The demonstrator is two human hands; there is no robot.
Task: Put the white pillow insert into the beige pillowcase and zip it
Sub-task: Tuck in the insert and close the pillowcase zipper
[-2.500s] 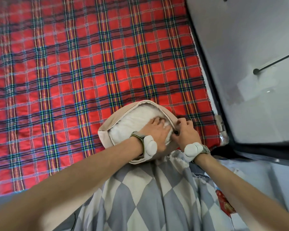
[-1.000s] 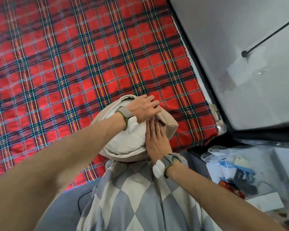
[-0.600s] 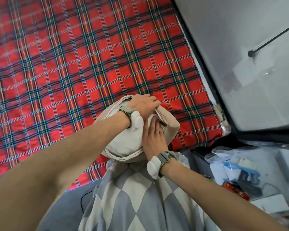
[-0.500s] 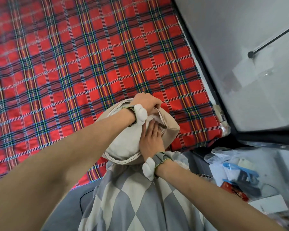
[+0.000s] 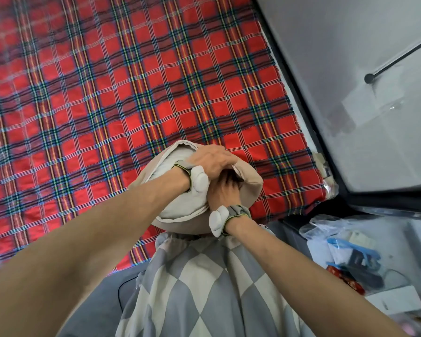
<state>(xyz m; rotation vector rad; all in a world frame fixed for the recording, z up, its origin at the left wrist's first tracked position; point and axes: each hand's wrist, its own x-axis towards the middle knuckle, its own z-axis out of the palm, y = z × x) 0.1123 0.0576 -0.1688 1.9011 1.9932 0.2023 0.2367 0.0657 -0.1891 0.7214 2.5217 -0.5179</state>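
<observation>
My left grip (image 5: 212, 161) curls over the upper rim of the beige pillowcase (image 5: 249, 188), holding its smooth woven fabric. My right grip (image 5: 223, 193) lies flat with fingers extended, pressing the soft white pillow insert (image 5: 180, 205) into the rounded, bulging case. The case rests on the red plaid bed (image 5: 131, 93).

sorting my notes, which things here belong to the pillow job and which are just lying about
Job: white pillow insert, beige pillowcase, left hand gripping its edge, right hand pressing on the insert.
Lying about: red plaid blanket, plastic bag, white box.
</observation>
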